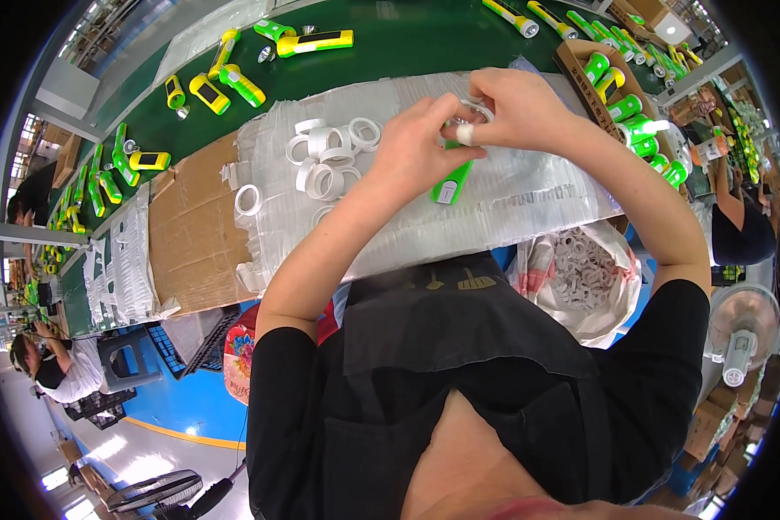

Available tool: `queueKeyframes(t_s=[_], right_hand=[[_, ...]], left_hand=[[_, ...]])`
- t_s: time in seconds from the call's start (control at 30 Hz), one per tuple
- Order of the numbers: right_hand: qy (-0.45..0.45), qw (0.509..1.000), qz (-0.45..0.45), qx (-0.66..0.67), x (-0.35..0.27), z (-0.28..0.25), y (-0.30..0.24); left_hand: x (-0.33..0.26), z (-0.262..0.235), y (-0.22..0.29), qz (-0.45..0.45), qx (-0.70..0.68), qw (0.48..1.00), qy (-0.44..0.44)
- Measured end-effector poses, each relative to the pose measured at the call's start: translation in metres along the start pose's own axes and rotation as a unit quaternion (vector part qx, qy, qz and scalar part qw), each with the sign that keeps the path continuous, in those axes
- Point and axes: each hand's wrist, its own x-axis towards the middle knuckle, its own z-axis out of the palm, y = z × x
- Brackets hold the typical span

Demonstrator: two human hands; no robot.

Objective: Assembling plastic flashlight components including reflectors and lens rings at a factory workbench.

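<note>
Both hands meet over the plastic-covered work surface (529, 195). My left hand (416, 143) is closed around a green flashlight (450, 189), whose lower end sticks out below the fingers. My right hand (524, 108), with a white wrap on the thumb, grips a pale ring (479, 110) at the flashlight's upper end. The fingers partly hide that end, so I cannot tell how far the ring sits on it. Left of my left hand lies a loose pile of white rings (328, 143). One more white ring (248, 200) lies apart, farther left.
A cardboard box (578, 76) of green and yellow flashlights stands at the right. More flashlights (321, 42) lie on the green conveyor belt (390, 52) beyond. A white sack (620, 303) full of rings is below the table's right edge. Bare cardboard (195, 234) lies at left.
</note>
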Motion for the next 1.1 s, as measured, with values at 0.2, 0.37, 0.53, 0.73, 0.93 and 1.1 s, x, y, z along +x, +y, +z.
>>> queueKeyframes(t_s=[0.2,0.37,0.53,0.73,0.93,1.1], right_hand=[[0.038,0.999,0.015,-0.006,0.000,0.004,0.010],[0.004,0.995,0.071,-0.071,0.005,-0.009,0.003],[0.167,0.971,0.024,0.171,-0.009,0.044,0.019],[0.217,0.877,0.089,0.420,-0.032,0.170,-0.004],[0.382,0.850,0.109,0.346,-0.012,0.188,-0.043],[0.045,0.697,0.085,0.711,-0.035,0.151,-0.057]], left_hand=[[-0.001,0.001,-0.004,0.026,-0.006,0.999,0.025],[0.003,-0.002,-0.005,0.000,-0.001,1.000,-0.013],[-0.004,0.001,-0.015,0.026,-0.047,0.998,0.036],[-0.015,-0.005,-0.026,-0.002,-0.099,0.994,0.037],[-0.011,-0.002,-0.016,-0.094,-0.340,0.934,0.057],[-0.021,-0.020,-0.014,-0.124,-0.432,0.893,-0.016]])
